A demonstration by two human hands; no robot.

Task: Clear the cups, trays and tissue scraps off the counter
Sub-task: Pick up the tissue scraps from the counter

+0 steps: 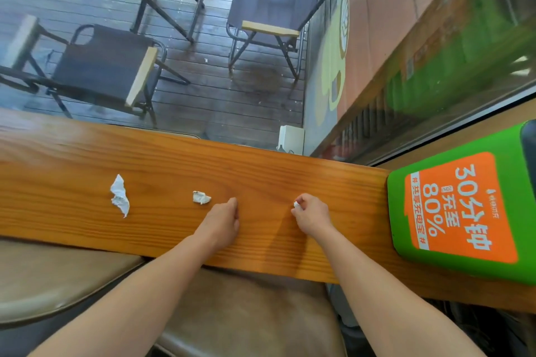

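Observation:
Two white tissue scraps lie on the wooden counter [58, 188]: a long crumpled scrap [119, 195] at the left and a small wad [201, 198] near the middle. My left hand [222, 223] rests on the counter just right of the small wad, fingers curled, apart from it and holding nothing that I can see. Farther right, my right hand [311, 214] is closed around a small white tissue bit [296, 205] that peeks out at its fingertips.
A green charging station [464, 209] with an orange label stands on the counter's right end. A window runs along the counter's far edge, with chairs and a table outside. Brown stool seats [58, 278] sit below the near edge.

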